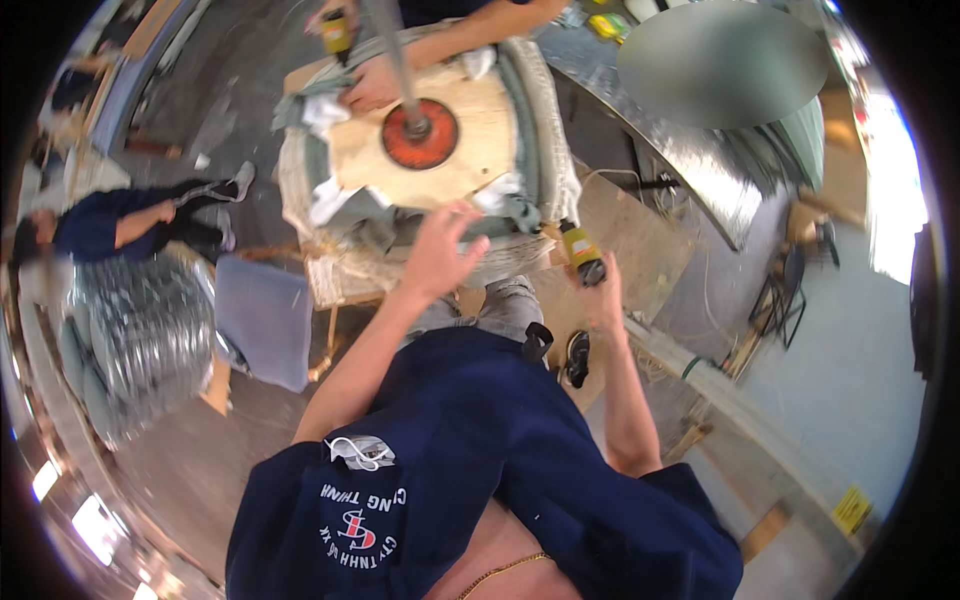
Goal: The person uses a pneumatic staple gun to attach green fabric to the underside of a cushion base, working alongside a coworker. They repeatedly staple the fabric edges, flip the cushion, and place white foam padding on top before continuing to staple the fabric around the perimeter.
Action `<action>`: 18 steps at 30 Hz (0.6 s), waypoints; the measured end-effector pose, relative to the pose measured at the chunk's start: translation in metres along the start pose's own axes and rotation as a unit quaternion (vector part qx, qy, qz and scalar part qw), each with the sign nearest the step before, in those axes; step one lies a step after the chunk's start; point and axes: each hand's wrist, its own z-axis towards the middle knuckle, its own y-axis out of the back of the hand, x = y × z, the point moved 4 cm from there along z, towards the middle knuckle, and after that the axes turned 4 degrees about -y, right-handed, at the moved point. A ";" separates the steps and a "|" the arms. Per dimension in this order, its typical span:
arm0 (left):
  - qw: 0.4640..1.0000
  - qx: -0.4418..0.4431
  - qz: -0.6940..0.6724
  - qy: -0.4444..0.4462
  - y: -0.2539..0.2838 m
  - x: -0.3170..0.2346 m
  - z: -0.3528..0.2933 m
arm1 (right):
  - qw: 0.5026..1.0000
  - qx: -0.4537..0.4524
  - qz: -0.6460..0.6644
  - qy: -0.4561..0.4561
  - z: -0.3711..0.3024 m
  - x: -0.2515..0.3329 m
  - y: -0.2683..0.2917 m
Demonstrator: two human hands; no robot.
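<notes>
1. Closed around one yellow-and-black hand tool [583, 256], my right grip [601, 288] is at the near right corner of the work, the tool's nose aimed toward it; I cannot tell whether the nose touches.
2. My left grip [445, 248] is loosely spread, fingers apart, at the near edge of the work; I cannot tell whether it rests on the fabric.
3. One plywood board [485, 125] lies directly ahead of me, ringed by grey-green fabric [526, 120], with a beige covering [552, 105] outside that.
4. Four white cloth patches [327, 200] show around the board, and one orange-red disc [420, 133] sits near its middle under one metal rod [388, 40].
5. Two hands of a co-worker are across from me: one presses on the board, the other holds a second yellow-and-black tool [337, 35]. One more person [120, 222] is off to my left.
6. One metal-topped desk [690, 165] stands to the right.
7. White lettering circles one red-and-white emblem [355, 530] on my navy shirt [420, 430]; one yellow label [851, 511] at the lower right is too small to read.
</notes>
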 end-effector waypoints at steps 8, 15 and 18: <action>0.965 0.118 0.212 -0.102 -0.116 0.031 0.042 | 0.986 -0.084 0.123 -0.081 -0.058 0.012 -0.039; 0.991 0.056 0.072 -0.097 -0.107 0.035 0.120 | 0.966 -0.132 0.196 -0.104 -0.044 0.026 -0.032; 0.988 0.075 0.133 -0.024 -0.107 0.051 0.129 | 0.971 -0.115 0.177 -0.110 -0.027 0.023 -0.027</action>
